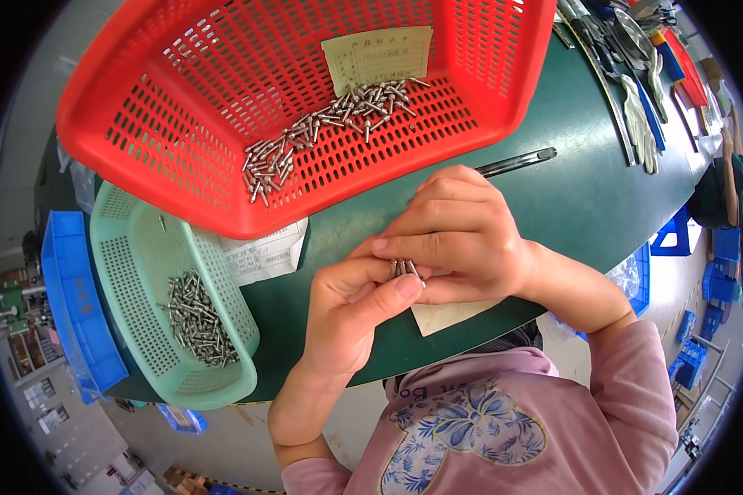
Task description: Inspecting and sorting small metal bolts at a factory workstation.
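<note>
Metal pins (402, 268), a small group side by side, are held in the grip of the left hand (343, 309), closed on them with the thumb pressed over their near ends. The right hand (470, 239) meets the left from the right, fingers bent in around the same pins; whether it also grips them, or hides more, cannot be told. Taking the red basket (215, 216) as landmark, the held pins lie on the person's side of its near rim, apart from it, long axes pointing roughly toward that rim. The right hand is the nearer to the rim. Beyond the right hand, a black tool (520, 162) lies on the green worktop (578, 115), just off the red basket's near right side. Inside the red basket, loose pins (305, 128) lie in a band at mixed angles. To the left of the red basket and nearer the person, a pale green basket (243, 318) contains a further pile (196, 322); the left hand is the nearer to it.
</note>
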`<state>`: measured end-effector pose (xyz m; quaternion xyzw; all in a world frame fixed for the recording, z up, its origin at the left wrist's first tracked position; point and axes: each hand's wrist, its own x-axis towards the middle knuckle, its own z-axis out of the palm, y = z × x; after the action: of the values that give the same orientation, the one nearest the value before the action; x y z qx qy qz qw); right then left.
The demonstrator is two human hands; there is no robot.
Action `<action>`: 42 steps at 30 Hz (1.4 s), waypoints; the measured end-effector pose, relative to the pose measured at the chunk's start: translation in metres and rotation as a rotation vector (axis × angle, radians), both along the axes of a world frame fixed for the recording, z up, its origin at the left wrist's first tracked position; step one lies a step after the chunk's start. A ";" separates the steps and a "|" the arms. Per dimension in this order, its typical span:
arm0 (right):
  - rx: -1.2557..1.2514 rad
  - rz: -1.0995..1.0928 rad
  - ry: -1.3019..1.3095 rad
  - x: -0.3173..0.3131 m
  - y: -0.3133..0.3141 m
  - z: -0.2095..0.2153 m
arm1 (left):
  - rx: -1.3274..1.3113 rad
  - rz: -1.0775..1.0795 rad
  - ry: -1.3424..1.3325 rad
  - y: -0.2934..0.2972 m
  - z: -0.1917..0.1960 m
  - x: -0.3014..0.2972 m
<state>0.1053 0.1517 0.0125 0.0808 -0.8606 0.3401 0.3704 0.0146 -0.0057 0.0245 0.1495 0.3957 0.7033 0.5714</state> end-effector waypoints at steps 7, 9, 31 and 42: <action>-0.028 0.015 -0.042 0.000 -0.001 -0.001 | -0.054 0.010 -0.089 0.000 0.004 0.000; -0.020 0.015 -0.055 0.001 -0.001 -0.001 | -0.053 0.010 -0.090 0.000 0.003 0.000; -0.001 -0.014 -0.016 0.001 0.003 0.001 | 0.007 0.135 0.536 0.006 0.005 0.006; 0.030 -0.112 -0.037 -0.001 0.004 -0.001 | 0.254 0.433 1.909 0.015 0.002 0.000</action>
<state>0.1042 0.1559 0.0120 0.0315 -0.8755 0.3074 0.3715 0.0149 0.0094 0.0263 0.6388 0.6310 0.4142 -0.1490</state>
